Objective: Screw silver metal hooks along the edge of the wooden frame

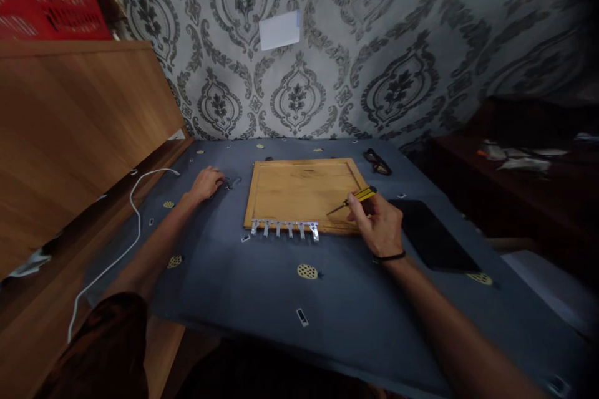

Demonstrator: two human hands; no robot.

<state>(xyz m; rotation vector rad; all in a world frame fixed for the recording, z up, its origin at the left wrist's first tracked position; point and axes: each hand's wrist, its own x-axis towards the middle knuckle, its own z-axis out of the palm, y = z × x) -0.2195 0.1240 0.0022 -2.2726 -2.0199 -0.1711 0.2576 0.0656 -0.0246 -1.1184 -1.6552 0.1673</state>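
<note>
A wooden board [299, 190] lies flat on the blue cloth [262, 287], with several small metal brackets [285, 227] lined along its near edge. My right hand [377, 221] is closed round a yellow and black screwdriver [358, 197], whose tip points left over the board's right part. My left hand [206, 182] rests on the cloth to the left of the board, fingers curled at a small dark metal piece [231, 182]; whether it grips the piece I cannot make out.
A wooden headboard-like panel [70, 124] rises at the left, with a white cable [133, 224] along its ledge. Dark glasses [377, 162] lie behind the board, a black tablet [433, 234] to its right. Patterned wall [327, 62] behind; a dark cluttered shelf [519, 159] at right.
</note>
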